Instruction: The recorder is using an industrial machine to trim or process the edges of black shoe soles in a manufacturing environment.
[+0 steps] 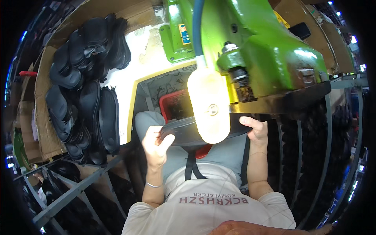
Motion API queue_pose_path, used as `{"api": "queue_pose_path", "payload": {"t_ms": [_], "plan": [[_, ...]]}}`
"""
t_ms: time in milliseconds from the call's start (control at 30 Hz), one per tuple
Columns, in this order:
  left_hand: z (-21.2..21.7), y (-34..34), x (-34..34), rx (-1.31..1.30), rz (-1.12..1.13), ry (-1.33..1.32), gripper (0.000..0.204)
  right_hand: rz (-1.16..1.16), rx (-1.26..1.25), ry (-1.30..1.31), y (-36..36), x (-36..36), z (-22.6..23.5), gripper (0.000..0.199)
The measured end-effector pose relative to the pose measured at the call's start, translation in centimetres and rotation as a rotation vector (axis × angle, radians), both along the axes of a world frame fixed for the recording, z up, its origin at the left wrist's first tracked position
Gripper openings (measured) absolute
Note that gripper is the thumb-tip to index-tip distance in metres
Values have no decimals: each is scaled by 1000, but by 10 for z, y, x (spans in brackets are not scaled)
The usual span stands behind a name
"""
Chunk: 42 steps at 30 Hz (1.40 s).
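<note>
A black shoe sole [180, 132] is stretched crosswise between my two hands, above my lap. My left hand [154, 145] grips its left end, with the thumb on the near side. The other end is in my right hand [256, 129], whose thumb lies along the top. A bright oval lamp [209, 117] on a blue cable hides the sole's middle. Just beyond the sole stands a green machine [274, 55], its dark lower edge close to my right hand.
Piled black soles [90, 107] fill a cardboard box [43, 117] at the left, beside a white tabletop with a yellow edge [131, 105]. A red bin [166, 102] shows under the opening. Metal racks [74, 194] with dark items flank me on both sides.
</note>
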State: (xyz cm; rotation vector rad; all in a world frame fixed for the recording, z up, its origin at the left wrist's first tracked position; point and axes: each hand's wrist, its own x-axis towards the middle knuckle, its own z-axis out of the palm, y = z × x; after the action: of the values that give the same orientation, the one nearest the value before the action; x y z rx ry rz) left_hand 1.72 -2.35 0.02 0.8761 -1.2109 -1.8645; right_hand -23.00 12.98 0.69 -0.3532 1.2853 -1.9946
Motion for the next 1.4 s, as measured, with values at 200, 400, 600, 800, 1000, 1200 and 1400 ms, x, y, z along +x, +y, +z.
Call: {"api": "queue_pose_path", "payload": {"t_ms": [200,400,600,800,1000,1200,1400], "plan": [[12,29,-72,-857,5,-278,22,-153,-10,128,59,-38,-45,56],[-17,31,-112,-846,69,-177,25,-383,-22,-34,65,-36,-33,43],[-9,15,-73,-600,44,-85,20,-338,-11,24,25,-30,13,38],[17,2,-46,-106,43,91,21,-79,-39,-13,0,-15,12,45],[-33,-5,23,-39,-122,33,22,76,59,96,-32,12,28,46],[-11,-7,-13,-259,-621,-194,34,113,-3,396,-54,18,33,34],[-4,6,-100,-361,-477,-42,22,-29,133,301,-35,44,16,35]]}}
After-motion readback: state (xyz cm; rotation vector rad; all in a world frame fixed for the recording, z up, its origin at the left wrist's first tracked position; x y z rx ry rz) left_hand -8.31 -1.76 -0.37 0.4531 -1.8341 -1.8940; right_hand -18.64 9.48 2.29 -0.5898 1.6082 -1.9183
